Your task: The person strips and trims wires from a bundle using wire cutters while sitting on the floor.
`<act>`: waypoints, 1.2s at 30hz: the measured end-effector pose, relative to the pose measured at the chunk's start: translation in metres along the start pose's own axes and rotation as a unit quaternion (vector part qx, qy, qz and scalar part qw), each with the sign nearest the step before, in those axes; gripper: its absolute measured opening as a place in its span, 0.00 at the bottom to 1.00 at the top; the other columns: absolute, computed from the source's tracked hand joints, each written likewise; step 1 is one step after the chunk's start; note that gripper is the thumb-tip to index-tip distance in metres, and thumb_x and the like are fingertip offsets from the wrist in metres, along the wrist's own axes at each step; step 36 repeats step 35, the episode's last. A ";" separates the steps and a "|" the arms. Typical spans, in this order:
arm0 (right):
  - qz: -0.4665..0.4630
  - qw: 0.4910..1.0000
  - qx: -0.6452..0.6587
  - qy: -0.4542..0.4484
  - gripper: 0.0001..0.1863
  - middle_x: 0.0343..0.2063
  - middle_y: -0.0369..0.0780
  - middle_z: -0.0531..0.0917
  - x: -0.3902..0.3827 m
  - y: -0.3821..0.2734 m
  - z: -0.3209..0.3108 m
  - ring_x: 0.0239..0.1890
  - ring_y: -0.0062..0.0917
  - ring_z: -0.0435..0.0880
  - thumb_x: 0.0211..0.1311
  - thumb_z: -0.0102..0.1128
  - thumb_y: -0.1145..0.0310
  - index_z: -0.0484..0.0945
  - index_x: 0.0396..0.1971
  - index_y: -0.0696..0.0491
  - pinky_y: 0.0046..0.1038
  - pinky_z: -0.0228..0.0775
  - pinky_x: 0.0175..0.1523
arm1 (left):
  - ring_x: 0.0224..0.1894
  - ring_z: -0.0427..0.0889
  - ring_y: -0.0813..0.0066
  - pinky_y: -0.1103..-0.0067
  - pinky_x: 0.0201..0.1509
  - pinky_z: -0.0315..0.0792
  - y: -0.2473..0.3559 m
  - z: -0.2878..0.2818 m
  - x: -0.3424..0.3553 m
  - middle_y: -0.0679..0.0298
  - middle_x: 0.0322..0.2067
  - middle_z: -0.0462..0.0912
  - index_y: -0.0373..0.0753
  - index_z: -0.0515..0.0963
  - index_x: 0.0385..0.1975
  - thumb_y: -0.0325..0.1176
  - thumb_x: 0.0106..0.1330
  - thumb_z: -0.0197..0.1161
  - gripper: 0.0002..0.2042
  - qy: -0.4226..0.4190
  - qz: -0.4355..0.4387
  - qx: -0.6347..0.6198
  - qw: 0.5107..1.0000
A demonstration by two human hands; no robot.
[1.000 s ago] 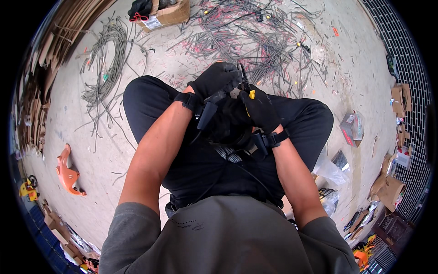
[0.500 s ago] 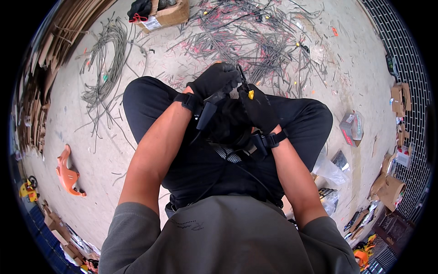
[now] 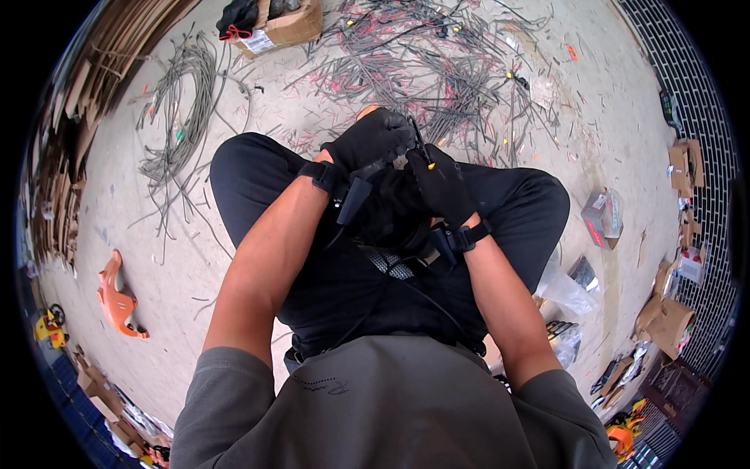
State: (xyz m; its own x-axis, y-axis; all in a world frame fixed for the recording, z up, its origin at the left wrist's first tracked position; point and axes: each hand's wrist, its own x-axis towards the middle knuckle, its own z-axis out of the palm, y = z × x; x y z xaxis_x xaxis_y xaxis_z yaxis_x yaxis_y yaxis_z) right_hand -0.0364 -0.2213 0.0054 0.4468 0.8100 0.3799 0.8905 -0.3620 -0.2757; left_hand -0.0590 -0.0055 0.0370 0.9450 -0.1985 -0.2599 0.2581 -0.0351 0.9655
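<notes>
My left hand [image 3: 369, 139], in a black glove, has its fingers curled together in front of my lap. What it grips, if anything, is too small and dark to make out. An orange patch [image 3: 367, 112] shows just past its knuckles. Close beside it, my gloved right hand [image 3: 444, 186] is closed around a slim black hand tool with a yellow part [image 3: 430, 166]. The tool's dark end points up and away, next to the left fingertips. Its exact kind is unclear, as the glove covers most of it.
Ahead lies a wide heap of cut black and red wire pieces [image 3: 437, 66]. A coil of grey cable [image 3: 190, 105] lies far left, near a cardboard box [image 3: 291, 30]. An orange plastic part [image 3: 117, 301] rests at left. At right are a small box [image 3: 601, 219] and plastic bags [image 3: 564, 289].
Both hands stay nearly in place. The right hand has turned slightly, so less of the tool's yellow part shows. More of the orange patch shows past the left hand.
</notes>
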 end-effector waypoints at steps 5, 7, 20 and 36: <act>0.020 1.000 0.021 -0.004 0.13 0.39 0.47 0.79 0.012 -0.003 -0.019 0.41 0.41 0.78 0.59 0.55 0.72 0.77 0.45 0.55 0.38 0.71 0.45 | 0.26 0.74 0.83 0.83 0.32 0.71 0.013 0.004 -0.005 0.70 0.25 0.76 0.34 0.76 0.34 0.33 0.69 0.53 0.09 0.006 0.002 -0.081 0.997; 0.112 0.984 0.136 -0.027 0.11 0.36 0.47 0.79 0.021 -0.003 -0.032 0.38 0.41 0.79 0.60 0.54 0.72 0.77 0.42 0.56 0.37 0.71 0.43 | 0.25 0.73 0.84 0.84 0.31 0.70 0.012 0.003 -0.004 0.70 0.25 0.76 0.35 0.76 0.33 0.34 0.69 0.54 0.09 0.016 0.005 -0.069 0.997; 0.418 0.707 0.568 0.047 0.18 0.26 0.37 0.81 0.044 0.123 -0.083 0.27 0.23 0.81 0.67 0.57 0.55 0.78 0.40 0.57 0.26 0.77 0.33 | 0.28 0.74 0.80 0.80 0.34 0.70 0.010 0.009 -0.015 0.67 0.25 0.77 0.34 0.78 0.34 0.37 0.69 0.55 0.11 0.126 0.304 0.163 0.930; 0.358 0.710 0.586 -0.158 0.17 0.27 0.35 0.81 0.059 0.016 -0.098 0.29 0.17 0.80 0.69 0.54 0.58 0.79 0.40 0.58 0.18 0.72 0.35 | 0.39 0.75 0.83 0.83 0.46 0.70 0.035 -0.007 -0.026 0.66 0.37 0.79 0.33 0.76 0.45 0.36 0.71 0.53 0.13 0.138 0.111 -0.185 0.967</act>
